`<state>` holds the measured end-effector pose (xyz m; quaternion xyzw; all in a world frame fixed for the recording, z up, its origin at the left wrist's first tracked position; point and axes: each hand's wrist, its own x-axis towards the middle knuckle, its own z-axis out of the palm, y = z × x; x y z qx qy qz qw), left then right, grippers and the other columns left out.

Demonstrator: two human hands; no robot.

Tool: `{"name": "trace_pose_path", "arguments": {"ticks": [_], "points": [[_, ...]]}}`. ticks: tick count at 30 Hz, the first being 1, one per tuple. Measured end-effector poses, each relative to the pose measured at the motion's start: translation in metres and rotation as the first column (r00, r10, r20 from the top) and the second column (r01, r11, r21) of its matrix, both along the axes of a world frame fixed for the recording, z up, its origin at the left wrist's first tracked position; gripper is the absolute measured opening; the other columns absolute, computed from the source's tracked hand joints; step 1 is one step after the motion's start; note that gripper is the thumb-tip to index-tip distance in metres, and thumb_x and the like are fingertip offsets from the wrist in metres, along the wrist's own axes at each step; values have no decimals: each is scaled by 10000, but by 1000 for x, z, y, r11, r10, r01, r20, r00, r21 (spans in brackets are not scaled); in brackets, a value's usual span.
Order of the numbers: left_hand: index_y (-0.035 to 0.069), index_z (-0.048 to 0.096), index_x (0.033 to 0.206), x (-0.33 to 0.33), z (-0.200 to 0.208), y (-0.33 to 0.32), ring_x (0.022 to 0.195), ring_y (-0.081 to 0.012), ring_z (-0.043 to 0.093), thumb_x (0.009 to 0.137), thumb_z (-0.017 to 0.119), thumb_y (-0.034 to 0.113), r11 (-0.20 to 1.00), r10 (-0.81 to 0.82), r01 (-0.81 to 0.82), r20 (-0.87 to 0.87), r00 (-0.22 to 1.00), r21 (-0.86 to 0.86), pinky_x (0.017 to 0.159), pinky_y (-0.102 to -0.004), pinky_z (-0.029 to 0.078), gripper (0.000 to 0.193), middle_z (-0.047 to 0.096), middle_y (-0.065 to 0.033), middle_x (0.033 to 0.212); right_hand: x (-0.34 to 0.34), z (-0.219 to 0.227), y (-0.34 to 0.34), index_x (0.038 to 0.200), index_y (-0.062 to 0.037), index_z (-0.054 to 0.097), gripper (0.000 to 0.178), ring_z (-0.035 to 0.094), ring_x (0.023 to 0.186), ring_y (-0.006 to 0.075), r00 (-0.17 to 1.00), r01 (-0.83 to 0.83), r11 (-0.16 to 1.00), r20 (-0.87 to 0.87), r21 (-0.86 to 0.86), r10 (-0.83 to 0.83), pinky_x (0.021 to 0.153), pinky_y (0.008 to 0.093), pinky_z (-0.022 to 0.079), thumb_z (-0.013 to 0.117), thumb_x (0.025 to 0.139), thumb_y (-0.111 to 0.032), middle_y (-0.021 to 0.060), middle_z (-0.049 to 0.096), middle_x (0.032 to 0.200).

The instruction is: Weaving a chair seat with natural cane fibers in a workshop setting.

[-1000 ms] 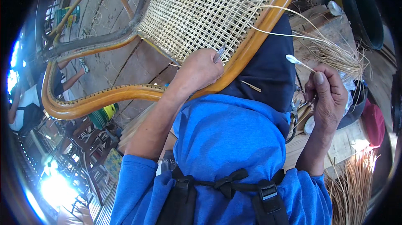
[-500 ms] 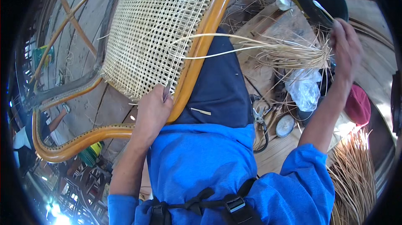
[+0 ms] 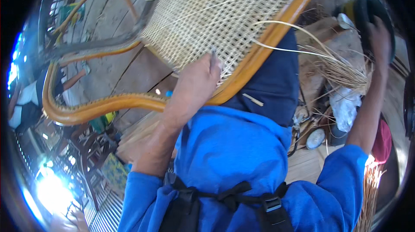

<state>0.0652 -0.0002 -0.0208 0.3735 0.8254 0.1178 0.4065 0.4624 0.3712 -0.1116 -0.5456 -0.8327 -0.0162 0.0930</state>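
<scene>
A honey-coloured wooden chair frame (image 3: 272, 50) with a woven cane panel (image 3: 216, 24) lies across my lap. My left hand (image 3: 194, 83) is closed at the panel's near edge. From its fingers sticks the tip of a small grey pointed tool (image 3: 213, 55), whose full shape is hidden. My right hand (image 3: 380, 37) reaches over the rim of a dark bucket (image 3: 371, 7) at the far right. Its fingers are blurred, so I cannot tell what they hold. Loose cane strands (image 3: 302, 52) run from the panel over the frame's right rail.
A bundle of cane strands (image 3: 346, 74) lies right of my leg, above a clear plastic bag (image 3: 346, 106). Nearby are a round pale-topped object (image 3: 315, 138), a dark red cloth item (image 3: 382, 141) and more cane (image 3: 368, 193). Another person (image 3: 32, 98) is at far left.
My right hand has moved from beside the bucket to its mouth; the white-tipped strip it held no longer shows. The view has shifted, and my left hand stays at the panel's near edge.
</scene>
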Motion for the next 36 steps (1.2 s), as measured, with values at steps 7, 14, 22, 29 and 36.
{"name": "trace_pose_path", "arguments": {"ticks": [7, 14, 22, 29, 36], "points": [[-7, 626, 1006, -9, 31, -9, 809, -236, 684, 1012, 338, 465, 845, 245, -483, 635, 733, 231, 725, -305, 540, 554, 695, -151, 948, -128, 103, -208, 1103, -82, 669, 281, 572, 849, 110, 746, -355, 717, -644, -600, -169, 746, 278, 462, 541, 957, -284, 24, 654, 985], [-16, 570, 1132, 3, 5, -21, 995, -298, 640, 985, 387, 210, 784, -118, 6, 139, 983, 620, 939, -367, 461, 326, 671, -165, 1030, -237, 83, -338, 1229, -29, 527, 388, 622, 958, 214, 687, -579, 401, -690, -710, -228, 857, 344, 477, 635, 903, -210, 132, 647, 1042], [13, 658, 995, -30, 15, -107, 846, -305, 655, 915, 551, 280, 980, 46, -102, 301, 952, 173, 766, -411, 501, 298, 666, -151, 893, -252, 113, -327, 1089, -57, 573, 270, 652, 877, 212, 724, -632, 595, -653, -497, 224, 783, 312, 505, 693, 848, -84, 93, 657, 950], [64, 666, 955, -9, -8, -128, 823, -344, 635, 897, 569, 272, 933, -129, 121, 1, 992, 338, 735, -444, 502, 237, 632, -158, 848, -273, 104, -330, 1092, -57, 617, 297, 659, 853, 191, 847, -531, 590, -400, -608, 349, 733, 283, 508, 725, 818, -97, 64, 671, 952], [81, 647, 980, 7, -14, -116, 843, -295, 620, 833, 649, 276, 843, -279, 361, -249, 927, 399, 685, -414, 518, 244, 582, -107, 872, -275, 99, -331, 1092, -52, 612, 242, 636, 851, 129, 802, -564, 651, -524, -509, 285, 776, 281, 501, 682, 870, -119, 55, 673, 901]]}}
